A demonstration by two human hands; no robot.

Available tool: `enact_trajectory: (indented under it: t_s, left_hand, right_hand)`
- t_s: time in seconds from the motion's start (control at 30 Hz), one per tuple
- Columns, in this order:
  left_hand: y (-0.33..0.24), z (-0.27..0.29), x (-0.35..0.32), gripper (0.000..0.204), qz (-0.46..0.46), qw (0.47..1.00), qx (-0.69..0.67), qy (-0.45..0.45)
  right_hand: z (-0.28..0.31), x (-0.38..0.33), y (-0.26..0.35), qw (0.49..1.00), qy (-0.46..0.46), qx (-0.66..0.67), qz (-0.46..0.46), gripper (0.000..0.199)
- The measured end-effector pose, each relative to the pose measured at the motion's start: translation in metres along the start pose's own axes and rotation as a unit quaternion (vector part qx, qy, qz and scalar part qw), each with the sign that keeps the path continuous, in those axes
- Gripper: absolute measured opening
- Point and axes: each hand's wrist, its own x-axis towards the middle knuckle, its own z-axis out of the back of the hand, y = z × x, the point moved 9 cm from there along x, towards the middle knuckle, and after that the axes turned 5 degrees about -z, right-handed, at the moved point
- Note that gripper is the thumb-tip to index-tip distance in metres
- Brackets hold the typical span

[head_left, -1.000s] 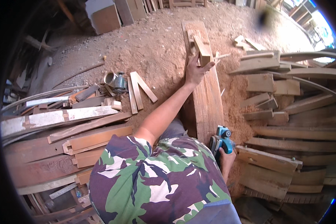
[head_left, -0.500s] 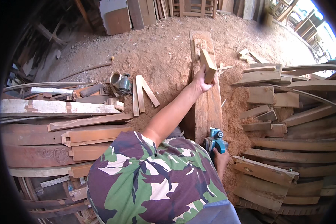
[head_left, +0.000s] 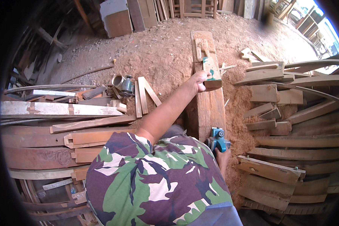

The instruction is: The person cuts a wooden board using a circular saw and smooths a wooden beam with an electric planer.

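The left hand (head_left: 198, 81) grips a short wood block (head_left: 211, 72) lying on the long plank (head_left: 211, 109). At five o'clock, the right hand (head_left: 223, 157) clasps a blue power tool (head_left: 217, 138). Stacked boards (head_left: 290, 124) crowd three o'clock; metal cans (head_left: 122, 83) sit at nine.

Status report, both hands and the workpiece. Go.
Left hand gripping wood block atop long plank. Right hand at blue power planer, near end of plank. Sawdust and offcuts all around.
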Motion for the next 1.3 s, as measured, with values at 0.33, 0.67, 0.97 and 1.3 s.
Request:
enact_trajectory:
  t_s: [0.33,0.67,0.97,1.3]
  left_hand:
    - [-0.005,-0.006,0.003,0.036,-0.007,1.0,0.017,0.005]
    - [-0.001,0.014,-0.01,0.042,0.008,0.998,-0.022,0.066]
    - [-0.002,-0.015,-0.114,0.068,-0.048,0.981,0.163,0.09]
    - [0.066,-0.009,-0.15,0.095,-0.011,0.974,0.152,0.165]
  right_hand:
    - [-0.004,0.007,-0.024,1.0,-0.005,-0.016,-0.02,0.039]
    - [-0.011,0.002,-0.017,0.999,0.027,-0.007,-0.04,0.041]
    - [0.034,-0.003,0.069,0.985,-0.118,-0.122,0.041,0.081]
    - [-0.027,0.045,0.197,0.808,0.293,0.498,-0.115,0.054]
